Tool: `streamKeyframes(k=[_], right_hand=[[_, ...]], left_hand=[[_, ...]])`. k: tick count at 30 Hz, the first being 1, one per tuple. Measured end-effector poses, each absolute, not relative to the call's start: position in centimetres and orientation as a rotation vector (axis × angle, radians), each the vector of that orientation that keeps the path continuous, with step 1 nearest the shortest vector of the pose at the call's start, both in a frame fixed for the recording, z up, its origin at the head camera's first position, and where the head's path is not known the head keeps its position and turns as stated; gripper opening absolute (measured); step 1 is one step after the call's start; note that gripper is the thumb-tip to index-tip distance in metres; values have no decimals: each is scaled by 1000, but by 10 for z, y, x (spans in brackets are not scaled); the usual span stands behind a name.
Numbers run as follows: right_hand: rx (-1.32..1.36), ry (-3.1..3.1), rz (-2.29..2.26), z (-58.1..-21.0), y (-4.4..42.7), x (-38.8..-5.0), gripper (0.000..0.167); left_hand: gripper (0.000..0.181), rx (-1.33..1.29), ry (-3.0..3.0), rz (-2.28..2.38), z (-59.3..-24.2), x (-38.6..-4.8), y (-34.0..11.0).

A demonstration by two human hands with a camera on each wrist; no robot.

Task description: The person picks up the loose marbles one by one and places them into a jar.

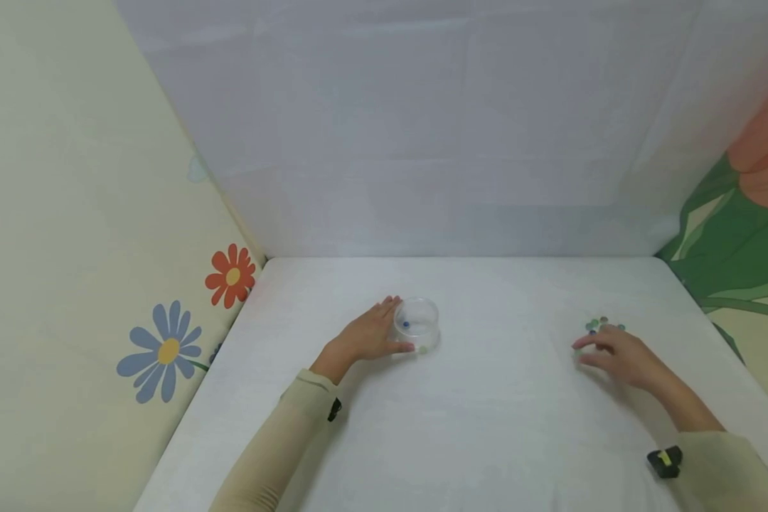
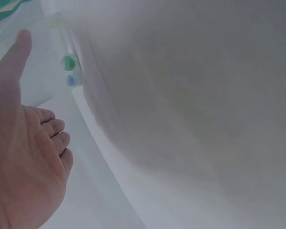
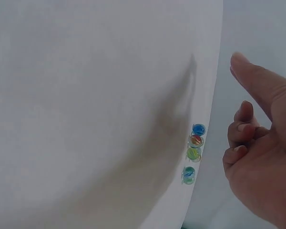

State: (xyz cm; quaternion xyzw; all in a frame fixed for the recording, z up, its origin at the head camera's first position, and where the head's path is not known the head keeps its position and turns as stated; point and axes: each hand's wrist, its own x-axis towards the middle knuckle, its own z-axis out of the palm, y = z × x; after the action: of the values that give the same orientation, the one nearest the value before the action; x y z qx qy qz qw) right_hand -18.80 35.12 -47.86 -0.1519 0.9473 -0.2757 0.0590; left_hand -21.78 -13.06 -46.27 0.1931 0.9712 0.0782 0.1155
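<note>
A clear round container (image 1: pixel 417 316) stands on the white table with a blue marble (image 2: pixel 70 80), a green marble (image 2: pixel 68 63) and a blurred yellow-green one in it. My left hand (image 1: pixel 374 333) holds it from the left, thumb at the front and fingers behind. Towards the right, my right hand (image 1: pixel 627 355) is just in front of a group of glass marbles (image 1: pixel 604 320). Its thumb and forefinger come together around a small greenish marble (image 1: pixel 578 353), largely hidden. The right wrist view shows blue, red-yellow and green marbles (image 3: pixel 194 153) beyond that hand.
The white-covered table (image 1: pixel 486 398) ends at a white sheet (image 1: pixel 454 142) hanging at the back. Walls with painted flowers (image 1: pixel 168 352) stand on both sides. A wide stretch of table lies between the container and the loose marbles.
</note>
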Motion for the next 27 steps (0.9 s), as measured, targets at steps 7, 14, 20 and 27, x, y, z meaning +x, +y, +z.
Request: streamKeyframes(k=[7, 14, 20, 27], right_hand=[[-521, 2886, -874, -474, 338, -188, 22], [-483, 2866, -913, -468, 325, -188, 25], [-455, 2864, -940, -469, 317, -192, 25], [-448, 2870, -967, -468, 308, -193, 26]], left_hand=[[109, 575, 2839, 243, -460, -217, -131], [108, 575, 2835, 235, -460, -217, -132], [108, 587, 2835, 216, -458, -217, -131], [109, 583, 2846, 220, -460, -218, -131]])
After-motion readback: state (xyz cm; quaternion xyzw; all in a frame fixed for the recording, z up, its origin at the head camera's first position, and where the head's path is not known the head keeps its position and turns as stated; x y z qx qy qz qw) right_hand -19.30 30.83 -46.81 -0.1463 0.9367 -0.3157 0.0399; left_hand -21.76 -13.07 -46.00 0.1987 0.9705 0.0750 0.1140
